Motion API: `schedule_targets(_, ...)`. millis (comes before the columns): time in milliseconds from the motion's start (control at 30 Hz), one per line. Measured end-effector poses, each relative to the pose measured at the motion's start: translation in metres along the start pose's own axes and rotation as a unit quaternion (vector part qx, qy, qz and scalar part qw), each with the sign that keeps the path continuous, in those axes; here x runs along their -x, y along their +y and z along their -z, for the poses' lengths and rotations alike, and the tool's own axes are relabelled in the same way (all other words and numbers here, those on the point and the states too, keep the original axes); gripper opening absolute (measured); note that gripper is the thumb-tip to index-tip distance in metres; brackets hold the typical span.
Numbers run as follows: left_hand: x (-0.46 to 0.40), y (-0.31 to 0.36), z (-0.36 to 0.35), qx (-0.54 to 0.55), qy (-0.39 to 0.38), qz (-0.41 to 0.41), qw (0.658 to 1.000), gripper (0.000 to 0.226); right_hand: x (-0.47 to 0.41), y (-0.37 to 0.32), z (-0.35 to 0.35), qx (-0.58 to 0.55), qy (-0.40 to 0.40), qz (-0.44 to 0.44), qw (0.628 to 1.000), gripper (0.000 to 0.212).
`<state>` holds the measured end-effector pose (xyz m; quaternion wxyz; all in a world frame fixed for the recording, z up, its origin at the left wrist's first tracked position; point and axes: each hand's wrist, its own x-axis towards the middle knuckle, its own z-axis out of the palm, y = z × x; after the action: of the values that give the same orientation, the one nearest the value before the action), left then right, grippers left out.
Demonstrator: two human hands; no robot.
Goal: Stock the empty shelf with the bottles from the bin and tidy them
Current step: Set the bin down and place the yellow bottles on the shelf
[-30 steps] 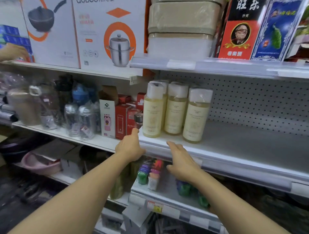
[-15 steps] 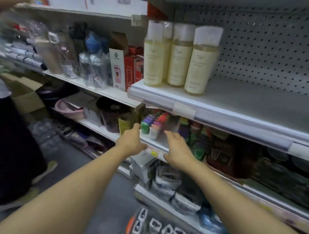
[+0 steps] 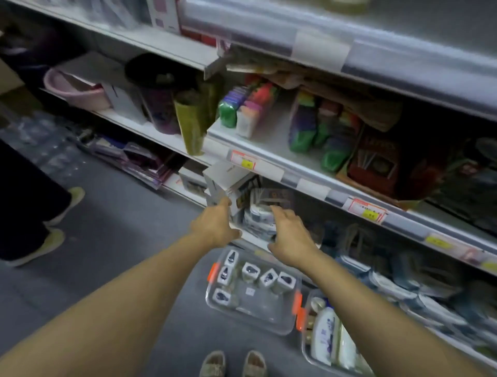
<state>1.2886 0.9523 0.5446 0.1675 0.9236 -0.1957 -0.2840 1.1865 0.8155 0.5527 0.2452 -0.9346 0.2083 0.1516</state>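
A clear plastic bin point(image 3: 277, 324) with orange latches stands on the floor below my hands. Several bottles point(image 3: 266, 277) with white caps stand upright in it, seen from above. My left hand point(image 3: 215, 226) and my right hand point(image 3: 289, 236) hang above the bin's far edge, both holding nothing, fingers loosely apart. The grey shelf point(image 3: 317, 40) being stocked runs along the top edge; only a blurred bottle base point(image 3: 347, 3) shows on it.
A second clear bin point(image 3: 305, 347) with white bottles sits on the floor at the right. Packed shelves point(image 3: 269, 166) run behind my hands. Another person's legs and shoes point(image 3: 51, 242) stand at the left. My own feet point(image 3: 234, 363) are at the bottom.
My view has tilted down from the stocked shelf to the floor. Both hands have dropped from the shelf's front edge to just above the bin.
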Motion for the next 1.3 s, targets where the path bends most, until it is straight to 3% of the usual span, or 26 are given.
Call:
schedule_targets(200, -0.019, -0.046, -0.070, -0.015, -0.080, 0.006, 0.997, 0.067, -0.003, 0.033, -0.080, -0.015, -0.056, -0.069, 0.996, 0.078)
schedule_targets(533, -0.054, -0.116, -0.176, -0.023, -0.140, 0.025, 0.990, 0.064, -0.020, 0.085, -0.191, -0.040, -0.097, -0.149, 0.983, 0.072)
schedule_targets(1000, -0.113, -0.222, -0.343, -0.068, -0.143, 0.064, 0.985, 0.067, -0.093, 0.153, -0.382, -0.092, -0.148, -0.106, 0.979, 0.079)
schedule_targets(1300, -0.167, -0.276, -0.429, -0.116, -0.079, -0.001, 0.990, 0.074, -0.137, 0.189, -0.484, -0.109, -0.158, -0.085, 0.978, 0.079)
